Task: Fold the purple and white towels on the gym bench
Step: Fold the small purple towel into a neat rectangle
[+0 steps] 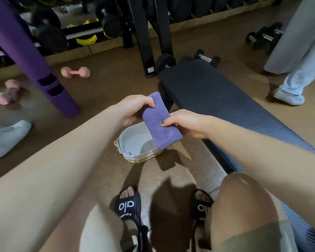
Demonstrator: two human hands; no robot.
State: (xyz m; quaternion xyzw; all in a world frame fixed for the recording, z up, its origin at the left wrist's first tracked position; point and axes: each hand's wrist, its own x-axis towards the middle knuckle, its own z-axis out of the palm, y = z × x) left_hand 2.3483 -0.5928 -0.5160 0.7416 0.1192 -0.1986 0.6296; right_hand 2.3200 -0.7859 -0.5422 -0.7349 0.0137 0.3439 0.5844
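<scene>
- The purple towel (161, 122) is already folded into a narrow strip and is held in the air between both hands, above the basket (135, 142) on the floor, not on the desk (207, 91).
- The left hand (135, 108) has its fingers curled round the towel's far upper end; the right hand (182, 122) pinches its right edge near the middle, thumb on top.
- The strip's long axis runs from the left hand down and toward the person, its free lower end hanging past the right hand over the basket's rim.
- The basket lies just below both hands, and something pale, perhaps the white towel, lines it; I cannot tell for sure.
- The desk lies just right of the right hand, so that hand is the nearer one to it; its dark top stretches away with open room.
- My judgement: the next move is either a short drop into the basket or a swing right to the desk.
</scene>
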